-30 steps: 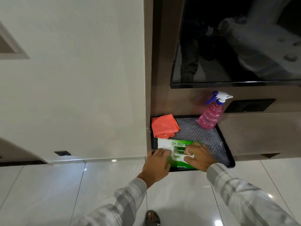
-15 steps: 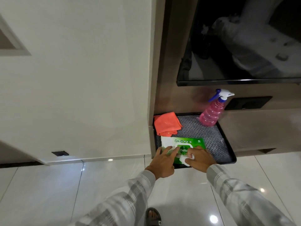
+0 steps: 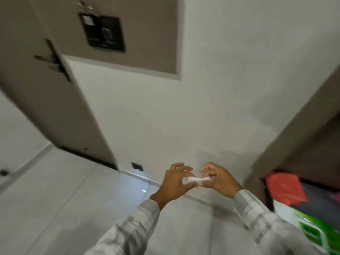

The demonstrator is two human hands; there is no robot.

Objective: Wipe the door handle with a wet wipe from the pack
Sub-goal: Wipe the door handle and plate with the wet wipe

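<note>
A folded white wet wipe (image 3: 197, 180) is stretched between my two hands in front of the white wall. My left hand (image 3: 174, 183) pinches its left end and my right hand (image 3: 219, 179) pinches its right end. The green and white wipe pack (image 3: 316, 230) lies at the bottom right edge, blurred. The dark door handle (image 3: 52, 61) sits on the brown door (image 3: 46, 107) at the upper left, well away from both hands.
An orange cloth (image 3: 283, 188) lies on the dark tray at the right edge, under a brown cabinet. A black panel (image 3: 103, 33) hangs on a brown wall patch at the top. Glossy pale floor tiles (image 3: 64, 199) spread below the door.
Both hands have lifted off the pack with a wipe held between them. The view has swung left, so the tray and pack now sit at the right edge and the door shows.
</note>
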